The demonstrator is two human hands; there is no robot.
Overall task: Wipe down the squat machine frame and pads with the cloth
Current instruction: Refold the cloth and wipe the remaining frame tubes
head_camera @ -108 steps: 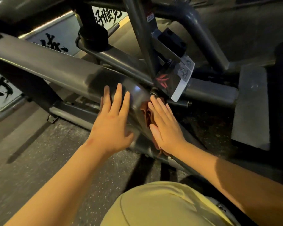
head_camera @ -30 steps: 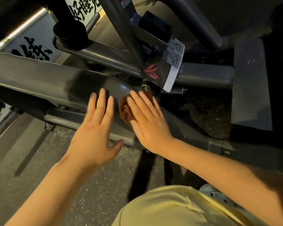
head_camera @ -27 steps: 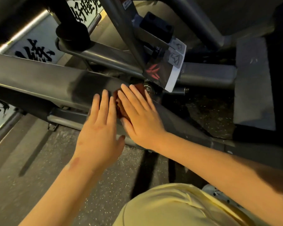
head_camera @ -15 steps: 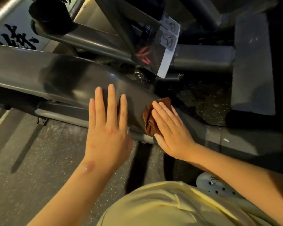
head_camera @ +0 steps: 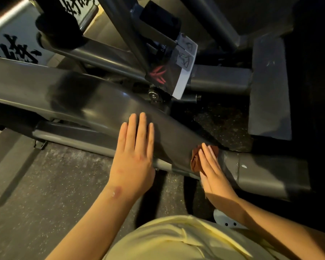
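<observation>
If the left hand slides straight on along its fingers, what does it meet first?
Left hand would cross the beam and likely meet the bolt under the label; depth unclear.

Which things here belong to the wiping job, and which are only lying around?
Part of the job:
- cloth, pressed under the right hand
- thick frame beam, with the left hand flat on it

Only there:
- label plate
- wall sign
- shoe
- speckled floor
</observation>
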